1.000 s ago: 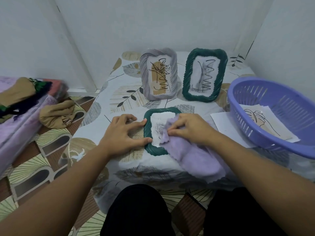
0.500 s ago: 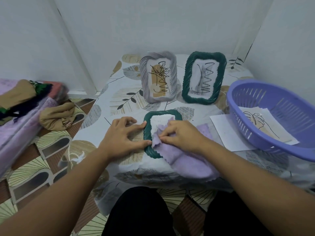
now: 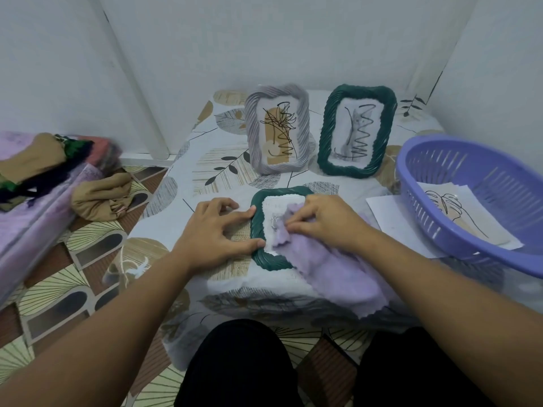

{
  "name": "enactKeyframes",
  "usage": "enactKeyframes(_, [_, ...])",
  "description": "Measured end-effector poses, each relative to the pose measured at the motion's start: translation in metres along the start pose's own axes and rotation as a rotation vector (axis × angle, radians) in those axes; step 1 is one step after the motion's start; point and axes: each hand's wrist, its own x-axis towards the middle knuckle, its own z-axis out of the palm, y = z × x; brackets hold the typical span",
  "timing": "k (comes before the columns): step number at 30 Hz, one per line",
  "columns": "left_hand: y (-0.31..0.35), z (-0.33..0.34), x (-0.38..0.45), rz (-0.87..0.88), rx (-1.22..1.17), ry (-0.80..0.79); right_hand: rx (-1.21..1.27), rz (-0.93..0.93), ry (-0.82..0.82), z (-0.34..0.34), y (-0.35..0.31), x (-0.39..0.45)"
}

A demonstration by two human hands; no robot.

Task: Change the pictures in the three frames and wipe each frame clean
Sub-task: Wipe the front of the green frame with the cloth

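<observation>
A dark green frame [image 3: 258,257] lies flat on the low table in front of me. My left hand [image 3: 217,230] rests beside it, with thumb and forefinger against its left edge. My right hand [image 3: 326,221] pinches a lilac cloth [image 3: 332,274] and holds it on the frame's glass; the cloth hides the frame's right half and trails toward me. Behind, a grey frame [image 3: 277,127] and a second green frame [image 3: 357,130] stand upright, each with a line drawing inside.
A purple basket [image 3: 440,160] with a drawing sheet [image 3: 458,212] inside sits at the right, a white sheet [image 3: 385,212] beside it. Folded clothes [image 3: 44,165] lie on the floor at left. Walls close in behind and to the right of the table [image 3: 188,183].
My right hand has rubbed the cloth a short way back and forth over the lying frame's glass. The left hand has stayed at the frame's left edge.
</observation>
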Motion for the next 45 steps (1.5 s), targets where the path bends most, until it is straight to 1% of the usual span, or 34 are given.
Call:
enactKeyframes(1, [0.000, 0.000, 0.000, 0.003, 0.003, 0.004, -0.040, 0.017, 0.080, 0.007, -0.003, 0.004])
enactKeyframes(2, [0.000, 0.000, 0.000, 0.006, 0.004, 0.008, -0.055, 0.015, 0.110, 0.015, -0.007, 0.007])
enactKeyframes(3, [0.000, 0.000, 0.000, 0.008, 0.005, 0.012, -0.047, -0.009, 0.083, 0.020, -0.011, 0.005])
enactKeyframes(5, [-0.001, 0.000, 0.000, 0.009, 0.012, 0.004, -0.008, -0.078, -0.062, 0.016, -0.009, -0.006])
enactKeyframes(6, [-0.001, 0.000, 0.000, 0.008, 0.013, -0.002, 0.012, -0.091, -0.134, 0.007, -0.006, -0.011])
enactKeyframes(7, [-0.002, 0.000, 0.000, 0.006, 0.011, -0.005, 0.020, -0.079, -0.169, -0.001, -0.002, -0.014])
enactKeyframes(8, [-0.002, 0.000, 0.000, 0.004, 0.009, -0.005, 0.017, -0.049, -0.140, -0.006, 0.002, -0.013])
enactKeyframes(11, [-0.001, 0.000, 0.000, 0.002, 0.000, -0.001, -0.039, 0.036, 0.129, 0.004, 0.002, -0.002])
enactKeyframes(12, [-0.001, 0.000, 0.000, 0.004, -0.001, 0.004, -0.051, 0.019, 0.143, 0.013, -0.004, 0.001])
enactKeyframes(13, [-0.001, 0.001, 0.000, 0.006, 0.001, 0.009, -0.055, -0.025, 0.103, 0.020, -0.009, -0.001])
enactKeyframes(15, [-0.002, 0.002, 0.000, 0.010, 0.000, 0.018, -0.033, -0.114, -0.055, 0.019, -0.010, -0.011])
enactKeyframes(16, [-0.003, 0.002, 0.000, 0.011, -0.004, 0.020, -0.011, -0.124, -0.117, 0.013, -0.008, -0.014])
enactKeyframes(17, [-0.003, 0.002, 0.000, 0.011, -0.005, 0.018, -0.002, -0.111, -0.139, 0.006, -0.004, -0.015])
enactKeyframes(18, [-0.003, 0.002, 0.000, 0.009, -0.003, 0.015, -0.008, -0.086, -0.106, 0.003, -0.001, -0.013])
enactKeyframes(21, [-0.001, 0.002, 0.000, 0.004, 0.000, 0.012, -0.053, 0.014, 0.125, 0.013, -0.003, 0.001])
enactKeyframes(22, [0.000, 0.001, 0.000, 0.006, 0.000, 0.016, -0.063, 0.015, 0.138, 0.019, -0.007, 0.004])
enactKeyframes(23, [-0.001, 0.001, 0.000, 0.008, 0.002, 0.019, -0.068, -0.013, 0.103, 0.024, -0.011, 0.003])
enactKeyframes(25, [-0.002, 0.001, 0.000, 0.009, 0.011, 0.014, -0.033, -0.082, -0.055, 0.018, -0.012, -0.009])
enactKeyframes(27, [-0.002, 0.001, 0.000, 0.005, 0.009, 0.006, 0.007, -0.075, -0.180, 0.000, -0.007, -0.016])
enactKeyframes(28, [-0.002, 0.001, 0.000, 0.001, 0.005, 0.004, 0.003, -0.050, -0.162, -0.006, -0.003, -0.014])
enactKeyframes(31, [0.000, 0.001, 0.000, -0.004, -0.001, 0.004, -0.051, 0.036, 0.102, 0.003, 0.001, 0.001])
enactKeyframes(32, [0.001, 0.000, 0.000, -0.002, -0.003, 0.007, -0.049, 0.040, 0.151, 0.012, -0.002, 0.003])
enactKeyframes(33, [0.001, 0.000, 0.000, 0.000, -0.005, 0.011, -0.044, 0.018, 0.149, 0.020, -0.005, 0.001])
enactKeyframes(34, [0.001, 0.000, 0.000, 0.001, -0.006, 0.013, -0.032, -0.022, 0.105, 0.023, -0.008, -0.005])
enactKeyframes(37, [0.000, 0.000, -0.001, 0.001, 0.002, 0.000, 0.062, -0.065, -0.151, 0.006, -0.008, -0.023])
enactKeyframes(38, [0.000, 0.000, -0.001, 0.001, 0.008, -0.004, 0.079, -0.054, -0.197, -0.002, -0.004, -0.023])
enactKeyframes(39, [-0.001, 0.000, 0.000, 0.002, 0.011, -0.005, 0.085, -0.042, -0.198, -0.009, 0.001, -0.019])
enactKeyframes(40, [0.000, 0.000, 0.000, 0.002, 0.012, -0.004, 0.078, -0.019, -0.153, -0.013, 0.005, -0.012])
enactKeyframes(43, [-0.001, 0.000, 0.001, 0.003, 0.012, 0.000, -0.018, 0.045, 0.078, -0.004, 0.008, 0.009])
enactKeyframes(44, [-0.001, 0.000, 0.001, 0.004, 0.015, 0.004, -0.041, 0.052, 0.109, 0.002, 0.004, 0.014])
enactKeyframes(45, [-0.001, 0.000, 0.001, 0.008, 0.017, 0.011, -0.058, 0.035, 0.103, 0.008, 0.000, 0.017])
